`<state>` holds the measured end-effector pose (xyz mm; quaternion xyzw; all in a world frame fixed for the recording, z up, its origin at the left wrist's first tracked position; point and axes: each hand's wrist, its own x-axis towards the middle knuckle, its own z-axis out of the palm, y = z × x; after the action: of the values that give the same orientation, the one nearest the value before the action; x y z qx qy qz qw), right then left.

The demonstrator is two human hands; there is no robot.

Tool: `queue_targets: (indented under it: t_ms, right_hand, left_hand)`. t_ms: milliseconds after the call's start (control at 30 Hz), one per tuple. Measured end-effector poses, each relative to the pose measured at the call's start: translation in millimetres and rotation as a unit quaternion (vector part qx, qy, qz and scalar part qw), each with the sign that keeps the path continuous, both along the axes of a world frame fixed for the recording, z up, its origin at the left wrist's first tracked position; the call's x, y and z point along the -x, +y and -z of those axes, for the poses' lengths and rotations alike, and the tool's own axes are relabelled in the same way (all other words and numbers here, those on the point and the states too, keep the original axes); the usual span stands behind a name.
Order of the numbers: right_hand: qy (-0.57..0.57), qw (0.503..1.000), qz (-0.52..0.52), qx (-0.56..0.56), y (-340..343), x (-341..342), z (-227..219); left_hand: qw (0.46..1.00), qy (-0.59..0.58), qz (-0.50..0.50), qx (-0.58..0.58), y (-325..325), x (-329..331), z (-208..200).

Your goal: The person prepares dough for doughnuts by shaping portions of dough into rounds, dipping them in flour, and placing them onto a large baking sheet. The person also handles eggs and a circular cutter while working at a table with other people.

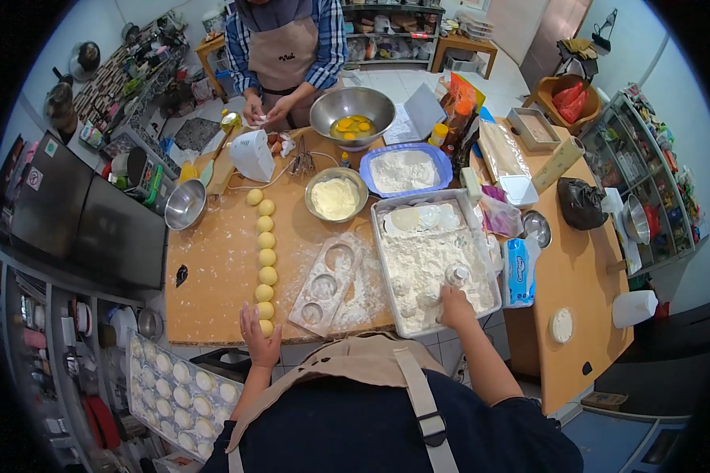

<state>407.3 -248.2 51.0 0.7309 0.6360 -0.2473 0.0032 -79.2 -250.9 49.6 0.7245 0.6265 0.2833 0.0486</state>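
Note:
My left hand (259, 337), fingers spread, rests at the table's front edge beside the nearest dough ball (266, 328) of a row of several yellow balls. My right hand (455, 307) is in the white tray of flour (386, 272), its fingers drawn together. Just beyond its fingertips stands a small, pale, round-topped piece (457, 274); whether the fingers hold anything I cannot make out. Rounded, flour-dusted lumps show in the tray, and flat pale discs (426, 216) lie at its far end. Between my hands is a floury mould board (328, 285) with three round hollows.
Beyond lie a bowl of yellow dough (334, 198), a blue tub of flour (403, 171) and a steel bowl of egg yolks (353, 116). Another person's hands (272, 110) work across the table. A tray of dough discs (183, 394) sits at lower left, tissues (519, 272) at right.

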Motion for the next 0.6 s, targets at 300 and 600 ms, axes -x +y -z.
queue_targets:
  t_ms: [300,600]
  right_hand:
    - [0.247,0.960,0.121,-0.054,17,-3,-13]
    - [0.041,0.993,-0.026,-0.111,6,35,-9]
  left_hand:
    - [0.998,-0.001,0.053,-0.020,21,12,-7]
    - [0.994,-0.008,0.103,-0.029,24,17,2]
